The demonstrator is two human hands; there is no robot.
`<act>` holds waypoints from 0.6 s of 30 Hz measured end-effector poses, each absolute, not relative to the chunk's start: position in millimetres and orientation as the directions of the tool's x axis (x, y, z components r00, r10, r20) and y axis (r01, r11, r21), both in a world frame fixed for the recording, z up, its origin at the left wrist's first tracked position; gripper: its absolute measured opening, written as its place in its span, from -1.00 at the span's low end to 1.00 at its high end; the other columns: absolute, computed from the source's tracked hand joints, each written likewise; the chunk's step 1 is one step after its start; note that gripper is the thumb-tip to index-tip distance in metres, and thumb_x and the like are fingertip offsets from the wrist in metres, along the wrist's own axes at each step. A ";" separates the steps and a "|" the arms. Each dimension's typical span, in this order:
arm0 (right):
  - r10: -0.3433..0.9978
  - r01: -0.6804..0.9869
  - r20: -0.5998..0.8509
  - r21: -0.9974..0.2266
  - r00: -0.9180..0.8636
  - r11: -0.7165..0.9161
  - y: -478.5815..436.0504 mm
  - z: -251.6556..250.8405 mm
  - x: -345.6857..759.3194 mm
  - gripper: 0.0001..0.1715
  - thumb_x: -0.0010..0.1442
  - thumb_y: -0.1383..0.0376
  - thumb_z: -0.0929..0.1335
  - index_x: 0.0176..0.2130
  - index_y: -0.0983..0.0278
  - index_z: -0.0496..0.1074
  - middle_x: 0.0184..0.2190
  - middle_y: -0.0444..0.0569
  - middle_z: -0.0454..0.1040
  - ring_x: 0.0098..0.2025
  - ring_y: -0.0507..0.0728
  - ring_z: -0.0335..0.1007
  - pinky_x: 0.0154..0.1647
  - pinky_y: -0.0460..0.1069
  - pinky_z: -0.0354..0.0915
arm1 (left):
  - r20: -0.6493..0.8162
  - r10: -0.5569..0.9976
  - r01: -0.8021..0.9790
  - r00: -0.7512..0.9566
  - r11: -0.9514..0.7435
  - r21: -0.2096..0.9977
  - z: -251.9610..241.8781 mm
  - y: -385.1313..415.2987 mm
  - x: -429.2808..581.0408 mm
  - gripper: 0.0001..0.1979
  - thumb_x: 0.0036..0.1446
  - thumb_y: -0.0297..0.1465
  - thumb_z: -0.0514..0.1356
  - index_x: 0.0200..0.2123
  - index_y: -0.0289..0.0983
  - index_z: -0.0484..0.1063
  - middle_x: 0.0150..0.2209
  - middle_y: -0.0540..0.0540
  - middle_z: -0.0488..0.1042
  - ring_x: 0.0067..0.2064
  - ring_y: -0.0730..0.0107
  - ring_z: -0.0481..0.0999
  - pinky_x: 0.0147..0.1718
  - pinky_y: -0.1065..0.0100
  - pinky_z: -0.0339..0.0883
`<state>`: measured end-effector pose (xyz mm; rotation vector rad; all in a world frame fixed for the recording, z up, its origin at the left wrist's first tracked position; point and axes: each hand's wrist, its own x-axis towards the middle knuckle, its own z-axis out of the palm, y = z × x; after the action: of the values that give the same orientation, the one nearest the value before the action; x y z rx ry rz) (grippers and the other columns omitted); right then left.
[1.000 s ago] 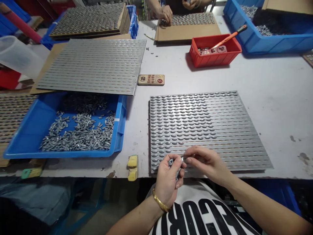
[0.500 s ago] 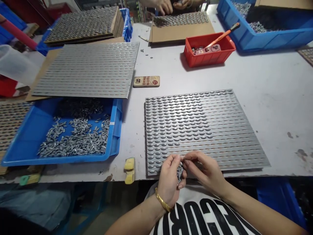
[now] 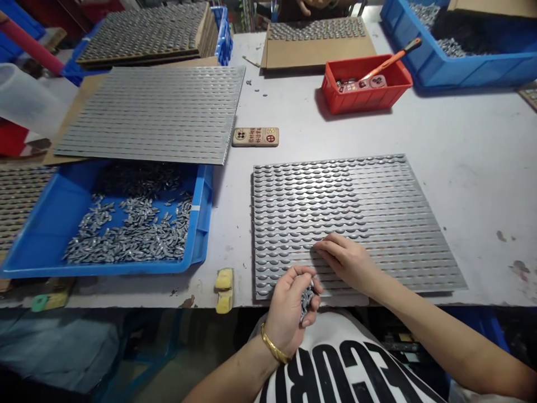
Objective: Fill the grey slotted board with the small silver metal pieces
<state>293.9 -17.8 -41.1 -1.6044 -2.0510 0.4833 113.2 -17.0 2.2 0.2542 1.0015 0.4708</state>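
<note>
the person's left hand (image 3: 289, 319) is a clenched grip, curled around a clump of small grey metal pieces (image 3: 307, 302) that show at the side of the fingers, above the near left corner of a ribbed grey metal sheet (image 3: 356, 224). the right hand (image 3: 346, 263) is a released grip, holding nothing that shows, its fingertips (image 3: 323, 243) resting on that sheet among rows of lens-shaped grey pieces. a gold bangle (image 3: 272, 344) circles the left wrist.

the sheet lies flat on the pale surface (image 3: 482, 168). just left of it is a blue plastic bin (image 3: 104, 270) holding a loose heap of grey pieces (image 3: 130, 235), too many to count. a second ribbed sheet (image 3: 146, 112) lies beyond the bin, partly over its far edge. two yellow sponges (image 3: 224, 294) sit at the near edge of the surface.

one small tan tag (image 3: 255, 137) lies between the two sheets and the red crate (image 3: 364, 95), printed with dark characters too small to read and a red round mark. the crate holds an orange-handled tool (image 3: 390, 59). a second blue bin (image 3: 461, 73) stands at the far right. at the far side, a co-worker's hand (image 3: 310, 4) shows above a sheet on cardboard (image 3: 319, 47). the white shirt (image 3: 335, 364) carries large black letters, upside down and cut off.
</note>
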 end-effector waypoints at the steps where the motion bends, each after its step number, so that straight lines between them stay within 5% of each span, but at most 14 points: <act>1: 0.967 0.817 0.157 -0.518 -0.201 0.254 -17.5 -40.8 294.1 -0.74 0.29 0.43 0.20 -0.12 0.27 0.41 -0.28 0.01 0.43 -0.31 0.06 0.40 -0.31 -0.06 0.34 | -0.742 0.485 -0.251 0.462 0.874 0.415 1.7 -17.0 112.8 -0.83 0.10 -0.32 0.17 -0.24 -0.25 0.31 -0.44 0.00 0.36 -0.58 0.62 0.22 -0.76 0.58 -0.21; 13: 0.943 0.907 0.224 -0.290 -0.246 0.305 -21.5 -46.8 293.9 -0.69 0.21 0.50 0.22 -0.11 0.30 0.44 -0.30 0.03 0.42 -0.33 0.07 0.35 -0.37 -0.08 0.28 | -0.756 0.497 -0.273 0.426 0.867 0.417 3.4 -16.3 113.7 -0.71 0.08 -0.43 0.13 -0.09 -0.29 0.35 -0.41 0.00 0.32 -0.54 0.62 0.23 -0.75 0.57 -0.18; 18: 0.964 0.848 0.195 -0.465 -0.181 0.253 -21.3 -35.9 294.7 -0.69 0.28 0.43 0.20 -0.05 0.25 0.41 -0.28 0.02 0.42 -0.31 0.07 0.37 -0.35 -0.07 0.31 | -0.735 0.539 -0.257 0.411 0.842 0.474 3.6 -18.7 113.5 -0.79 0.09 -0.35 0.20 -0.20 -0.22 0.25 -0.42 0.02 0.38 -0.54 0.61 0.25 -0.74 0.60 -0.17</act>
<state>294.7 -21.3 -35.9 -1.6455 -2.0867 0.3486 113.5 -18.7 3.6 0.3075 1.0335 0.5109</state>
